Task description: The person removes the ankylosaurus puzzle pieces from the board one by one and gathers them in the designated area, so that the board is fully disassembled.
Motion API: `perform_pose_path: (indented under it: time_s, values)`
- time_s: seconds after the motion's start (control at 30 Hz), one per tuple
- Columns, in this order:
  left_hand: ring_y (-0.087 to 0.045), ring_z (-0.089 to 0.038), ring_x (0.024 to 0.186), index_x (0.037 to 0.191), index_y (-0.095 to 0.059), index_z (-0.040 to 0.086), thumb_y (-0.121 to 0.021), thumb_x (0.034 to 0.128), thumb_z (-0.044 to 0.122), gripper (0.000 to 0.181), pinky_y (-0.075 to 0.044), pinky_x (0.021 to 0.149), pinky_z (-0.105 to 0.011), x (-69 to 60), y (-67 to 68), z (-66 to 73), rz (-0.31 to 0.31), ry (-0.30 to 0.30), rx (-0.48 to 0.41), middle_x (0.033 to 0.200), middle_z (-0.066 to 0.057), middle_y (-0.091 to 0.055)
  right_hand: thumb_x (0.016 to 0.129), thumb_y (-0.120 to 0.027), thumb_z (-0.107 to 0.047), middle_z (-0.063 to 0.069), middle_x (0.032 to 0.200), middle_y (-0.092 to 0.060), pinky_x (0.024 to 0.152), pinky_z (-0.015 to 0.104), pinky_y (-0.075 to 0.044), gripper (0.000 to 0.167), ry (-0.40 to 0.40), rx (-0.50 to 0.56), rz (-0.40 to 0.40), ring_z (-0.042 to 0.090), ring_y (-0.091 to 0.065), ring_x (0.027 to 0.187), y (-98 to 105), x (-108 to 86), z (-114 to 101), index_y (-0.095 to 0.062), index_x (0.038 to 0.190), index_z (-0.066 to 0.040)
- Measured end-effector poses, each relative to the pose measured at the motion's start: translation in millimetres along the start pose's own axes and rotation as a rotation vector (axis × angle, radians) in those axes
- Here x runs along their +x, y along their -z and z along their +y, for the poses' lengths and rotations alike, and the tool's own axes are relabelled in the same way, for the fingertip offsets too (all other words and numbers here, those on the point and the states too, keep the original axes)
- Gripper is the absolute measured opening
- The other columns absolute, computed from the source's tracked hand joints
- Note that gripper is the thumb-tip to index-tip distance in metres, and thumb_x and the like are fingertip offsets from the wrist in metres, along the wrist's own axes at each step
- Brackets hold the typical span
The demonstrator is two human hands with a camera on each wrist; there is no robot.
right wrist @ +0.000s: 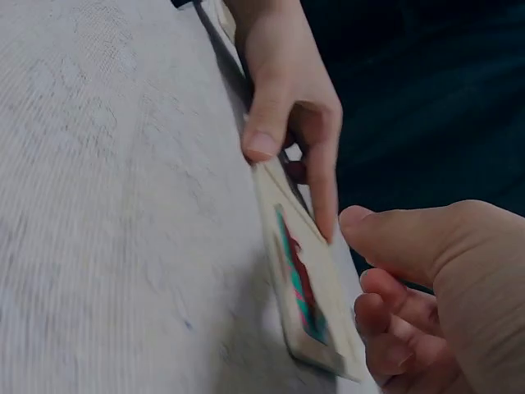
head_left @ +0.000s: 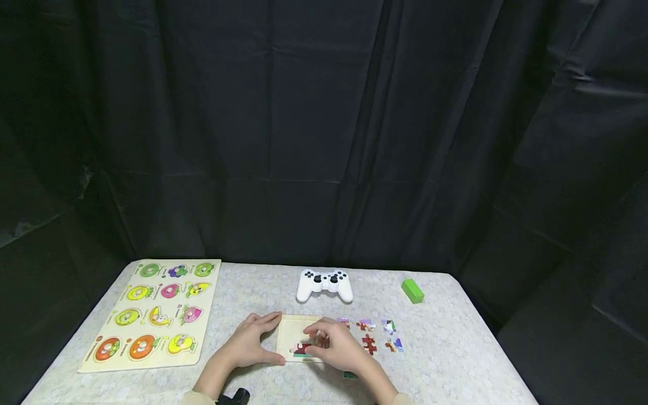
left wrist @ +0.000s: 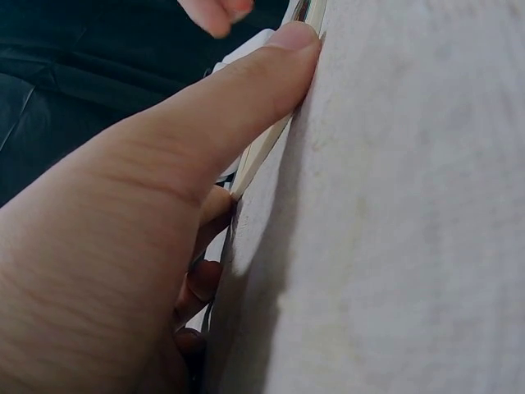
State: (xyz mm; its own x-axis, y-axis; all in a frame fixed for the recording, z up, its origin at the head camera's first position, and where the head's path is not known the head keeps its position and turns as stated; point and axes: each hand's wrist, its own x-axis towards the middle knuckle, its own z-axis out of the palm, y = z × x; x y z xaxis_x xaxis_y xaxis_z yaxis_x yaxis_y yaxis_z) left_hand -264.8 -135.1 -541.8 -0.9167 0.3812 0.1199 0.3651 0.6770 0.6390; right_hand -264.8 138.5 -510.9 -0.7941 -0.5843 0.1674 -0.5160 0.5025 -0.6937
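A shallow pale wooden puzzle tray (head_left: 291, 326) lies on the table, with joined dark red and green jigsaw pieces (head_left: 302, 350) along its near edge. My left hand (head_left: 251, 341) grips the tray's left side, thumb at the near corner and index finger at the far one. The left wrist view shows that thumb (left wrist: 271, 70) against the tray's edge. Over the tray's right part hovers my right hand (head_left: 334, 343), fingers loosely bent. Thumb and fingers stand apart in the right wrist view, and no piece shows between them. The right hand covers part of the tray.
Several loose jigsaw pieces (head_left: 369, 344) lie right of the tray, with a green one (head_left: 349, 375) near the right wrist. Behind sits a white game controller (head_left: 324, 285). A green block (head_left: 412, 291) is at back right, a fruit puzzle board (head_left: 169, 326) at left.
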Motion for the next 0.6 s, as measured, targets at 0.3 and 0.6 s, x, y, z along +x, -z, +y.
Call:
perform_pose_path:
  time_s: [0.3,0.6]
  values:
    - [-0.048,-0.012,0.104,0.153,-0.057,0.008,-0.096,0.0664,0.06,0.109,-0.049,0.098,-0.045,-1.9,-0.1,-1.4,-0.001,0.0,0.003,0.159,-0.004,-0.056,0.088,-0.086,-0.012,-0.006,0.086,-0.064,0.066,0.019,-0.048,0.026,-0.02,-0.029,-0.029,-0.003,-0.053,0.07,-18.1,8.9,3.9,-0.077,0.111,-0.005]
    - [-0.048,-0.013,0.104,0.154,-0.056,0.009,-0.095,0.0668,0.061,0.109,-0.048,0.099,-0.047,-0.1,-0.8,-1.2,-0.007,0.013,-0.017,0.16,-0.004,-0.055,0.09,-0.083,-0.01,-0.009,0.085,-0.061,0.067,0.018,-0.045,0.02,0.046,-0.104,-0.005,-0.003,-0.049,0.074,-22.5,6.5,5.5,-0.081,0.109,-0.009]
